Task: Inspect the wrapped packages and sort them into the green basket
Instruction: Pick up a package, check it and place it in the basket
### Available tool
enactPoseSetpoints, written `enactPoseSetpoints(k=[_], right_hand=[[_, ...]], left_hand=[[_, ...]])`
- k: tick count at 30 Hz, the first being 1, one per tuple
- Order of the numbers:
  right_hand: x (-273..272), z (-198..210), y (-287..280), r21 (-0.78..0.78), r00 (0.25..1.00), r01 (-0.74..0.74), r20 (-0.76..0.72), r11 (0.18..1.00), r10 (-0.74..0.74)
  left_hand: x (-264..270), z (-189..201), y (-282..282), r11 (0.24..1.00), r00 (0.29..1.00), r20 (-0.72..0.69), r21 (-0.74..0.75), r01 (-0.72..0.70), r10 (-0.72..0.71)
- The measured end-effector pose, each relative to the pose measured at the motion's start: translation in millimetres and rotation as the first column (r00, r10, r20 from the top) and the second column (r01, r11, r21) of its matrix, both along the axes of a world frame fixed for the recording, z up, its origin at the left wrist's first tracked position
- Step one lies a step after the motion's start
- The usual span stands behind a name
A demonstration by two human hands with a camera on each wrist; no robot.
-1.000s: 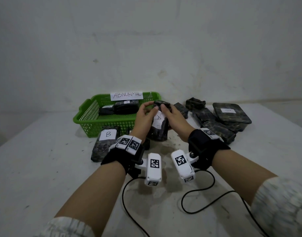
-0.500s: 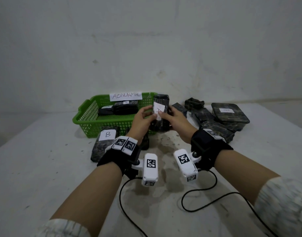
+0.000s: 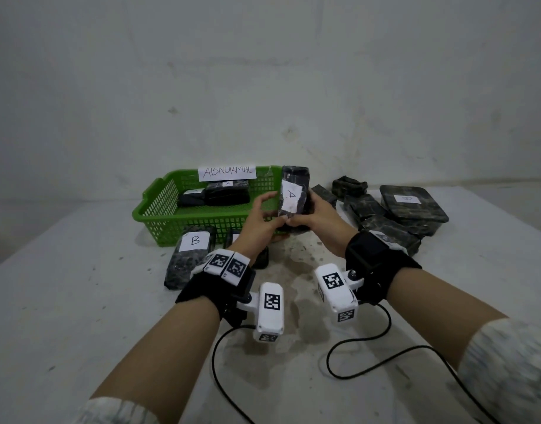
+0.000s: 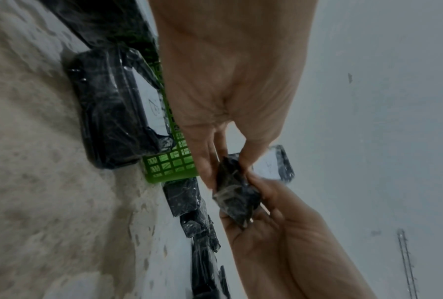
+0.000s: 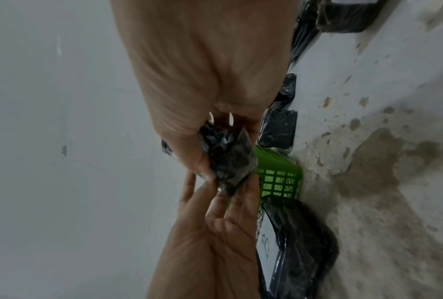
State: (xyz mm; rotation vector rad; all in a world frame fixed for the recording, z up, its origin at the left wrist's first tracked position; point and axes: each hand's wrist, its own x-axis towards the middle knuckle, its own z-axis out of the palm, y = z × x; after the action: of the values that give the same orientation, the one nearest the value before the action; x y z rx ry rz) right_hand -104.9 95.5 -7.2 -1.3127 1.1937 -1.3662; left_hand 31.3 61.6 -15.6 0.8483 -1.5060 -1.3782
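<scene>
Both hands hold a dark wrapped package (image 3: 294,195) upright above the table, its white label marked "A" facing me. My left hand (image 3: 262,216) grips its lower left side, thumb on the front. My right hand (image 3: 316,213) holds the lower right side and the back. In the left wrist view the package (image 4: 237,199) is pinched at its bottom end; in the right wrist view the package (image 5: 227,159) sits in the curled right fingers. The green basket (image 3: 159,206), labelled "ABNORMAL", stands just behind and left, with two dark packages (image 3: 226,194) inside.
A package labelled "B" (image 3: 189,258) lies in front of the basket, another partly hidden under my left wrist. Several camouflage-wrapped packages (image 3: 413,206) are piled at the right. Black cables (image 3: 364,362) trail over the stained white table near its front. A wall stands close behind.
The package has been lifted and turned upright from a lower, tilted position, so its "A" label now faces me. Both hands rose with it and slid to its lower end.
</scene>
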Motion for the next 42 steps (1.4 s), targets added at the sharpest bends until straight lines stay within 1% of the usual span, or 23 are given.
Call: enactPoseSetpoints(k=[1,3,4,5,6,8,9,11,14,16,20,23,25,27,30,32,34,36,40,42], right_hand=[[1,0,1,-0.027,0.999,0.030,-0.026,0.999,-0.031],[3,-1,-1,-0.083,0.989,0.066,-0.124,0.994,-0.076],[4,-2,-1,-0.108,0.979,0.074,-0.180,0.991,-0.093],[4,-4,-2,-0.127,0.972,0.077,-0.212,0.989,-0.102],[3,-4,-3,-0.128,0.971,0.076,-0.216,0.989,-0.103],[2,-3,-1,-0.138,0.982,0.067,-0.164,0.988,-0.090],[3,0,0,-0.148,0.985,0.060,-0.150,0.987,-0.082],[5,5,2,-0.159,0.987,0.062,-0.138,0.985,-0.084],[7,7,0,-0.164,0.988,0.144,-0.032,0.976,-0.151],[6,6,-4,-0.139,0.978,0.209,0.026,0.968,-0.208],[8,5,-11,-0.043,0.989,0.149,0.030,0.988,-0.148],[10,4,-13,-0.032,0.986,0.165,0.030,0.986,-0.164],[11,6,-13,-0.040,0.983,0.180,0.041,0.983,-0.178],[10,8,-11,-0.024,0.987,0.157,0.033,0.987,-0.157],[9,9,-6,0.023,0.998,0.067,0.006,0.997,-0.067],[8,8,-3,0.016,0.998,0.059,0.019,0.998,-0.059],[6,7,-3,0.007,0.993,0.104,0.054,0.995,-0.104],[4,6,-3,0.016,0.992,0.104,0.076,0.994,-0.105],[3,7,5,0.083,0.999,-0.042,0.019,0.996,0.041],[1,4,5,0.088,0.999,-0.052,0.007,0.995,0.051]], left_hand=[[-1,0,-1,0.995,0.997,0.044,-0.085,-0.054,0.057],[-3,2,-2,0.957,0.977,0.119,-0.254,-0.142,0.177],[-4,5,-1,0.948,0.972,0.123,-0.275,-0.158,0.198],[-5,8,-1,0.954,0.975,0.111,-0.253,-0.159,0.192],[-5,10,-1,0.969,0.981,0.085,-0.194,-0.155,0.174],[-3,17,2,0.993,0.993,0.012,-0.010,-0.114,0.114],[-2,18,1,0.994,0.996,-0.019,0.061,-0.090,0.091],[-2,18,-1,0.990,0.995,-0.056,0.120,-0.076,0.083],[-2,16,0,0.986,0.990,-0.069,0.119,-0.117,0.126],[-3,14,2,0.991,0.995,-0.063,0.108,-0.076,0.083],[-5,17,8,0.995,0.997,-0.065,0.092,0.037,-0.031],[-5,17,9,0.993,0.997,-0.066,0.102,0.051,-0.045],[-5,16,9,0.996,0.999,-0.039,0.085,0.029,-0.025],[-5,16,7,0.998,1.000,-0.026,0.063,-0.013,0.015],[-5,18,5,0.996,0.997,-0.058,0.069,-0.047,0.051],[-4,18,4,0.997,0.998,-0.066,0.080,-0.017,0.022],[-4,17,4,0.996,0.999,-0.034,0.086,0.026,-0.023],[-3,15,3,0.997,0.999,-0.006,0.076,0.033,-0.033],[0,14,-1,0.997,0.998,-0.062,0.078,0.000,0.005],[2,14,-2,0.996,0.998,-0.063,0.083,0.023,-0.018]])
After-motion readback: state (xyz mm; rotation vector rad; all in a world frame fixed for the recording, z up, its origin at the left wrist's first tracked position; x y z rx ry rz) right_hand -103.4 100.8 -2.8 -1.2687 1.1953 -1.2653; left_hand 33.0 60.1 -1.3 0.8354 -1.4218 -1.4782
